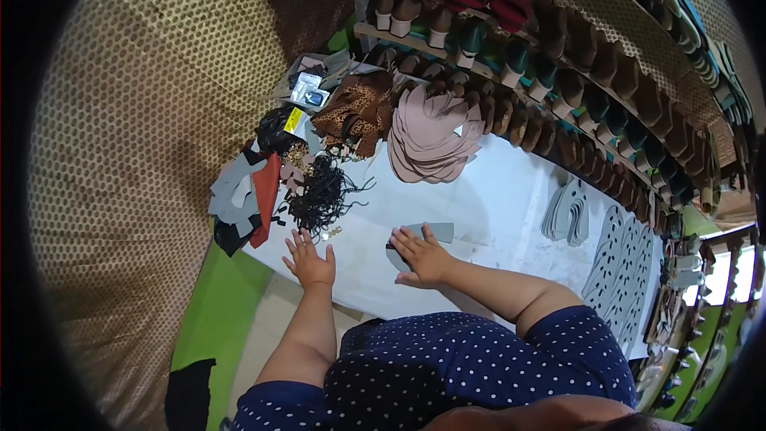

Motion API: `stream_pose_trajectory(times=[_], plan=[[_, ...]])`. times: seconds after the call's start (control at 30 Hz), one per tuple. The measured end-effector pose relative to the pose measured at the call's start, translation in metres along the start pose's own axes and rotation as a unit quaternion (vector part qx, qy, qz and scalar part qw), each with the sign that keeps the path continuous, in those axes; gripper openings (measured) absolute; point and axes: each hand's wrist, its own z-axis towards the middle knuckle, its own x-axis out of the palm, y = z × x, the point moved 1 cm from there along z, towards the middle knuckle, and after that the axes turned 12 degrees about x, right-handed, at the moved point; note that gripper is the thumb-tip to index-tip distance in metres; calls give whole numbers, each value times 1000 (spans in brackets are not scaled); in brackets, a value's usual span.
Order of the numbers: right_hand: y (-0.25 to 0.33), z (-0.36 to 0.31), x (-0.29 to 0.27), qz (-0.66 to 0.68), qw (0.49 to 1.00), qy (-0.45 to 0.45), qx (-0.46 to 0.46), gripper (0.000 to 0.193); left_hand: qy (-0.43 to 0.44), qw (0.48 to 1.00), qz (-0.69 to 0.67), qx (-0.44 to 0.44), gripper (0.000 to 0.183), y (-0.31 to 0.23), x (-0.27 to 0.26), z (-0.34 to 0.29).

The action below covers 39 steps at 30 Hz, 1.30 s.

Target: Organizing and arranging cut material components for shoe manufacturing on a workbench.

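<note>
A curved grey cut piece (439, 232) lies on the white-covered table (375, 279) in front of me. My right hand (423, 257) lies over it with fingers stretched out, hiding its middle. At the table's near left edge, my left hand (310, 262) is held with fingers spread and nothing in it. Just beyond its fingertips are small gold-coloured bits (329, 234) and a tangled heap of thin black straps (317, 195). Farther away sits a round stack of pinkish-beige cut pieces (431, 140).
Grey and red material scraps (264, 191) hang over the left corner. Leopard-print pieces (353, 116) lie behind the straps. Grey sole-shaped pieces (566, 211) and dotted grey strips (618, 263) are at the right. Racks of heeled shoe forms (511, 68) line the far side.
</note>
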Motion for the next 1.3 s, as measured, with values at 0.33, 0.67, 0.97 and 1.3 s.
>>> stream_pose_trajectory(times=[0.33,0.67,0.97,1.3], plan=[[-14,13,-1,-28,998,-47,30,90,-14,1000,6,7,87,3,5,1],[16,19,4,-3,999,-33,19,93,-11,1000,3,3,87,3,5,1],[22,33,-5,-16,999,16,37,96,-11,1000,0,5,87,3,6,1],[34,46,15,-29,996,-53,-67,97,-12,1000,-2,2,87,2,4,0]])
